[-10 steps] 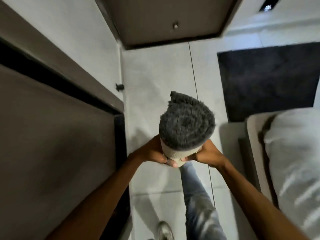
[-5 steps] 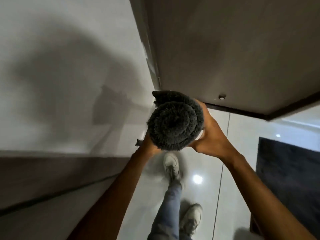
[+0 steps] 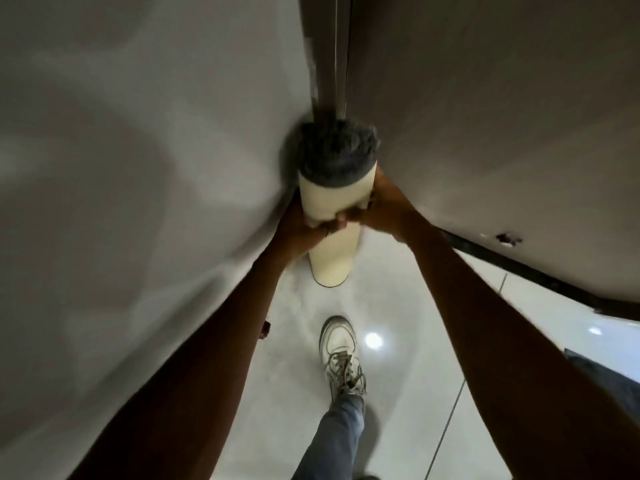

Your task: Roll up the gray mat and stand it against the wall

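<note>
The gray mat (image 3: 333,199) is rolled into a tube, cream backing outside and shaggy gray pile showing at its top end. It stands upright with its bottom end on the glossy floor, in the corner where the light wall (image 3: 145,168) meets a brown door (image 3: 485,116). Its top touches the wall. My left hand (image 3: 304,226) wraps the roll's left side and my right hand (image 3: 379,206) wraps its right side, fingertips meeting at the front of the roll around mid-height.
My foot in a white sneaker (image 3: 341,355) stands on the white tiled floor (image 3: 398,393) just behind the roll. A small dark door stop (image 3: 265,329) sticks out low on the wall at the left. A dark baseboard strip (image 3: 540,271) runs along the door's bottom.
The roll came down from chest height and forward into the corner; its lower end now rests on the floor. Both hands slid to its middle, and the view turned toward the wall.
</note>
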{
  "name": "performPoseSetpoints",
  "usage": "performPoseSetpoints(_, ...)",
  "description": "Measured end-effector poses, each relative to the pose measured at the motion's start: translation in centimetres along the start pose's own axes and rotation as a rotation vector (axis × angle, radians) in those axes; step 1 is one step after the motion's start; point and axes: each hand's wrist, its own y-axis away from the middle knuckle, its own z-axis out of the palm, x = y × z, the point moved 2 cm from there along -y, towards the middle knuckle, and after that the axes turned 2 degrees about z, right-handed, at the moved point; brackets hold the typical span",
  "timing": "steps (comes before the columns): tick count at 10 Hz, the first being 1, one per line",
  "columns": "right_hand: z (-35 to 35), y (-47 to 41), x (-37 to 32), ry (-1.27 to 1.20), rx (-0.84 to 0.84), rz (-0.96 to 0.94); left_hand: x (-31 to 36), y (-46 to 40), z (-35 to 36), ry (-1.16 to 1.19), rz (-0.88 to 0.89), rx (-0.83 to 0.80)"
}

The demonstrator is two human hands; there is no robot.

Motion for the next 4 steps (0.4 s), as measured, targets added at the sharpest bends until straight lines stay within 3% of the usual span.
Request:
performPoseSetpoints(2,-1.3,-2.6,-1.2,0.007,0.075,0.099,1.5,-2.1,1.2,0.031,0.066,0.176)
performPoseSetpoints(4,0.4,2.1,-2.5,-0.087,0.122,0.02,-0.3,4.0,2.6,-0.047,-0.105,0.292)
